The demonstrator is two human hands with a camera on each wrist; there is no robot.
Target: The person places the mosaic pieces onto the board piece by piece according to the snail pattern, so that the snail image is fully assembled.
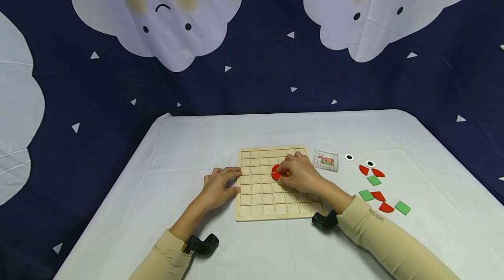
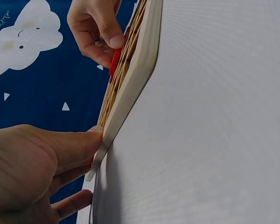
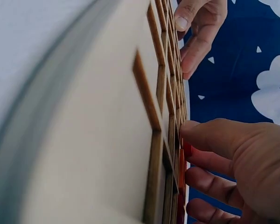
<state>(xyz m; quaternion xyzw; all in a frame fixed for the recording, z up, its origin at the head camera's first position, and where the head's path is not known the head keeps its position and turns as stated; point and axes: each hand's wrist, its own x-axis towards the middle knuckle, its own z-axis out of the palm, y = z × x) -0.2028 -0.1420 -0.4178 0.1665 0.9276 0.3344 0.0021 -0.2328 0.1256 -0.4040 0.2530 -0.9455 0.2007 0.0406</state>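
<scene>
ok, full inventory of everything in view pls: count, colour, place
Grid board: 1, pale wood, mid-table
Red pieces on the grid: count unclear (partly covered), red, around mid-grid
Picture card: 1, pale with coloured print, just right of the board
Ringed discs: 2, white with black, right of the card
Loose red pieces: 4, red, table's right side
Green squares: 3, green, among and beside them
Tablecloth: 1, white, over the table
Backdrop: 1, navy with white clouds and triangles, behind
Wrist cameras: 2, black, one per wrist
Sleeves: 2, beige, forearms
Left hand: 1, board's left edge
Right hand: 1, pinching red mid-grid
</scene>
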